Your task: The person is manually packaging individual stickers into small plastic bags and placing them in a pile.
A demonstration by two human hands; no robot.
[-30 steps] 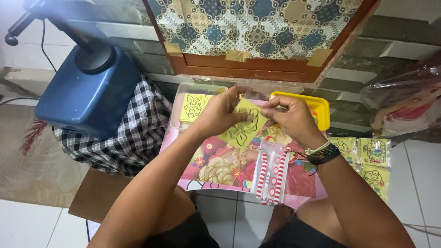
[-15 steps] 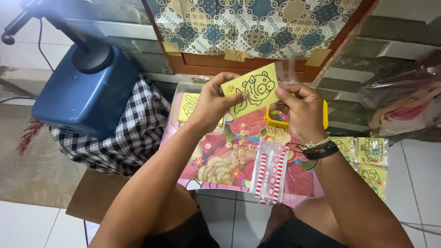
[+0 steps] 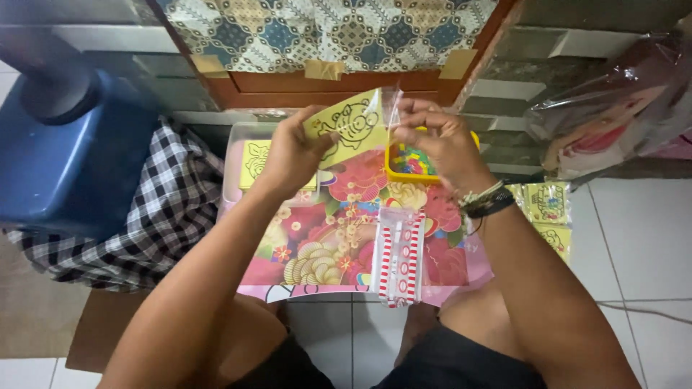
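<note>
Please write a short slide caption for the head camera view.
Left hand and right hand hold a yellow card with a clear plastic sleeve above a floral board.

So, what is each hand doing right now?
Left hand: shut on the yellow paper card with a black line drawing.
Right hand: shut on the clear plastic sleeve.

Yellow cards [image 3: 351,124]: five; yellow tray [image 3: 411,173]: one; hands [image 3: 292,153]: two

Yellow card [image 3: 349,126] now raised higher
</note>
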